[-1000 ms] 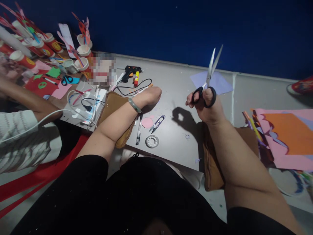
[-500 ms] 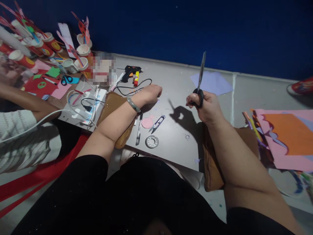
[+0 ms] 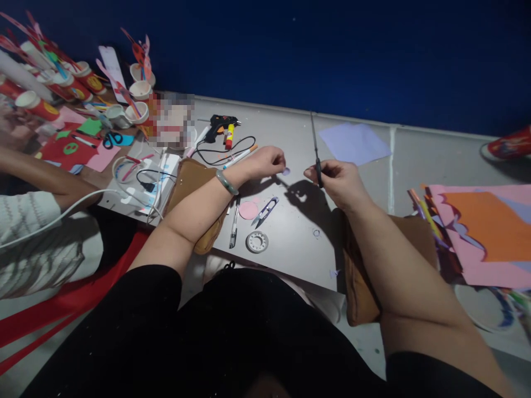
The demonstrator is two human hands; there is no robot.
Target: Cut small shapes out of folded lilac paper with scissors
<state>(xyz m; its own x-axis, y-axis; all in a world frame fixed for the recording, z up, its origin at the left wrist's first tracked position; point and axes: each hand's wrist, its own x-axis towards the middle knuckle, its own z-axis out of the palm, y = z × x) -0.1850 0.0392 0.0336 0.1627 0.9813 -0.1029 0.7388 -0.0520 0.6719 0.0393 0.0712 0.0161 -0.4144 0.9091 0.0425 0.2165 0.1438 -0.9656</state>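
Observation:
A small purple paper piece (image 3: 286,171) is pinched between the fingertips of my left hand (image 3: 269,161). My right hand (image 3: 338,179) is closed around the handles of a pair of scissors (image 3: 316,149), whose blades point toward the wall. Below my hands lie thread snips (image 3: 266,212), a pink paper circle (image 3: 249,210), a black pen (image 3: 234,224) and a roll of tape (image 3: 257,241). Beyond my right hand rests a sheet of lilac paper (image 3: 355,143).
A glue gun (image 3: 219,127) with its cable and a yellow glue stick (image 3: 229,136) lie at the back left. Several red paper cups (image 3: 39,105) stand further left, near another person's arm (image 3: 45,168). Pink and orange paper (image 3: 506,226) lies at the right.
My left hand has turned and shifted slightly right, bringing the purple paper into sight. My right hand has moved left and lowered the scissors, now seen edge-on. A marker shows behind my left wrist.

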